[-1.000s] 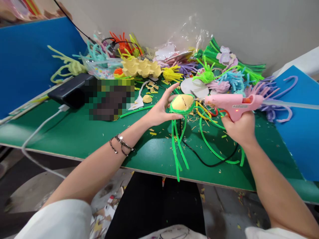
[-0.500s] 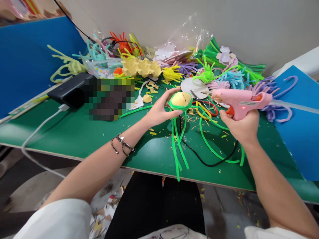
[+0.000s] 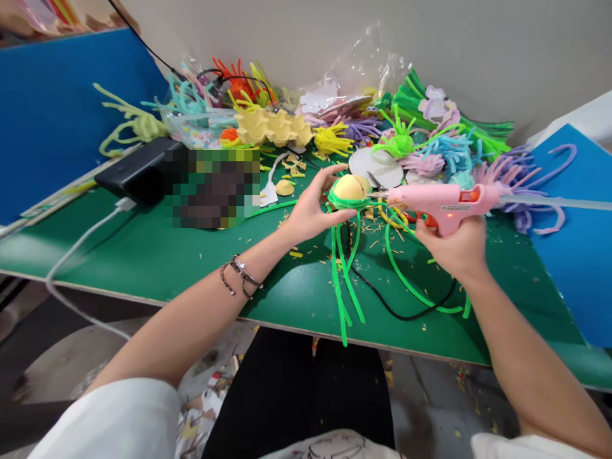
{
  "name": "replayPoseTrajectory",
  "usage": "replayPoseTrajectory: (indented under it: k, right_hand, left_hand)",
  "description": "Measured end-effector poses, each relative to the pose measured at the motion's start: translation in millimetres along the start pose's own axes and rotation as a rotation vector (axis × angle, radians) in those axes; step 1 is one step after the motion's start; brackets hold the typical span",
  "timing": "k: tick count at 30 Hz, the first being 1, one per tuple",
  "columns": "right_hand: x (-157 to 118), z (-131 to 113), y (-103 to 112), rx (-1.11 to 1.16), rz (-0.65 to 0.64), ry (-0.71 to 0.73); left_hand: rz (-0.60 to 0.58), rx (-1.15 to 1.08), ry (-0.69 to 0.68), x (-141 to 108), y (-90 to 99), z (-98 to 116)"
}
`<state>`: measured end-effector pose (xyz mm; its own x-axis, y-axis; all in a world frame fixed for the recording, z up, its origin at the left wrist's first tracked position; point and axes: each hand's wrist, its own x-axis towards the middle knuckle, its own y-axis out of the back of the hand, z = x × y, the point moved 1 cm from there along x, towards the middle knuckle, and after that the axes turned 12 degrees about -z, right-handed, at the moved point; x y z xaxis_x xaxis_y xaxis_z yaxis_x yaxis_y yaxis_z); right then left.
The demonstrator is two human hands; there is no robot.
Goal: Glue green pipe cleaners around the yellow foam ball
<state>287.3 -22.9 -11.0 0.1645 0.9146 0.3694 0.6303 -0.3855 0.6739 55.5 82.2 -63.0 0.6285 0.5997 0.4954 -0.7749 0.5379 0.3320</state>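
Note:
My left hand (image 3: 315, 207) grips a pale yellow dome (image 3: 350, 187) by its sides, thumb in front and fingers behind. Green pipe cleaner (image 3: 351, 203) runs round the dome's lower edge, and several long green strands (image 3: 340, 274) dangle below it. In my right hand (image 3: 456, 248) is a pink hot glue gun (image 3: 430, 199), with a lit orange light and a clear glue stick (image 3: 554, 201) out of its back. The gun's nozzle points left at the dome's right side, at or very near the surface. Scissors (image 3: 394, 215) with red and yellow handles lie partly hidden behind the gun.
A yellow egg carton (image 3: 272, 129) and pipe-cleaner bundles, yellow (image 3: 331, 139) and green (image 3: 478, 131) among them, crowd the back. A black box (image 3: 141, 171) with a white cable stands left. A black cord (image 3: 396, 315) crosses the table. Blue boards (image 3: 71, 108) flank both sides.
My right hand has brought the glue gun left, so its nozzle is now at the dome's right side. My left hand still holds the dome in nearly the same spot.

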Motion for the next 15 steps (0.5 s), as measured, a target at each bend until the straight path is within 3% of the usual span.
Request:
replayPoseTrajectory:
  k: [7, 15]
  right_hand:
    - [1.1, 7.3, -0.8, -0.061, -0.045, 0.069]
    - [3.9, 7.6, -0.7, -0.127, -0.062, 0.051]
  left_hand:
    - [0.013, 0.066, 0.009, -1.1, -0.3, 1.3]
    - [0.025, 0.113, -0.011, -0.4, -1.1, 4.0]
